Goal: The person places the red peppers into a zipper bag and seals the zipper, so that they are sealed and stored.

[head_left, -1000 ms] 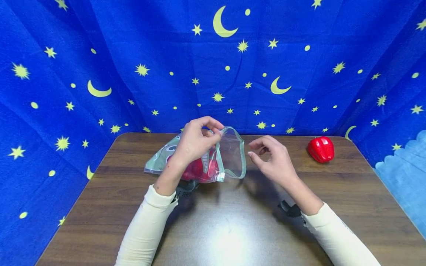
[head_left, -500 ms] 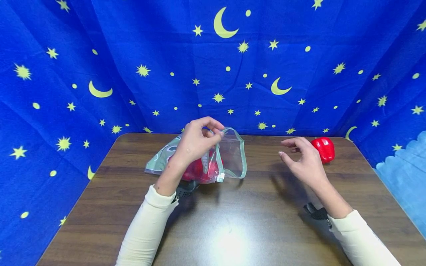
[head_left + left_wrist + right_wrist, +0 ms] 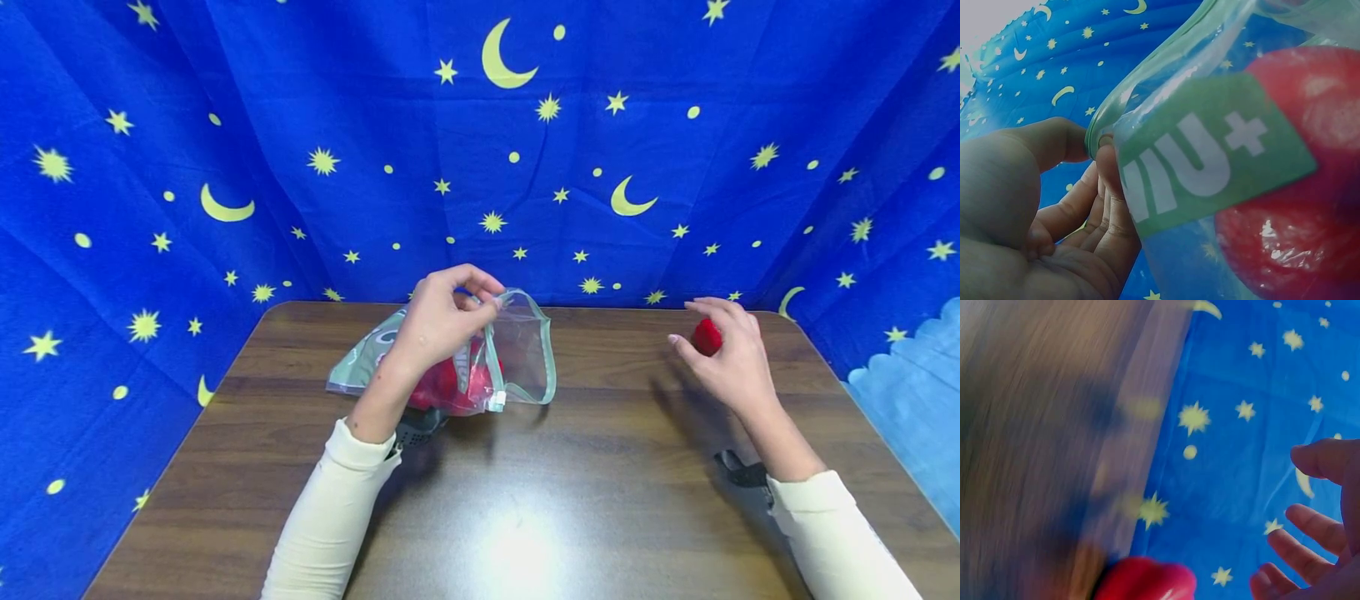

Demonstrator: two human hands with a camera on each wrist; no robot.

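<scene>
My left hand (image 3: 442, 321) pinches the rim of a clear zip bag (image 3: 550, 358) with green edging, and the bag's mouth gapes to the right. Red, shiny things (image 3: 1285, 250) lie inside, behind a green label; their kind is hard to tell through the plastic. At the right, my right hand (image 3: 731, 358) hovers by a glossy red bell pepper (image 3: 707, 337), thumb and fingers spread apart. The hand hides much of the pepper in the head view. In the right wrist view the pepper (image 3: 1147, 581) shows at the bottom edge, apart from the fingers.
A brown wooden table (image 3: 585, 483) carries everything, with a bright glare near its front. A blue curtain (image 3: 420, 125) with stars and moons hangs along its back and sides. A white slider (image 3: 497, 401) sits on the bag's lower corner.
My right hand has moved away from the bag's mouth, rightward to the red bell pepper, which it now partly covers. My left hand and the bag have stayed in place.
</scene>
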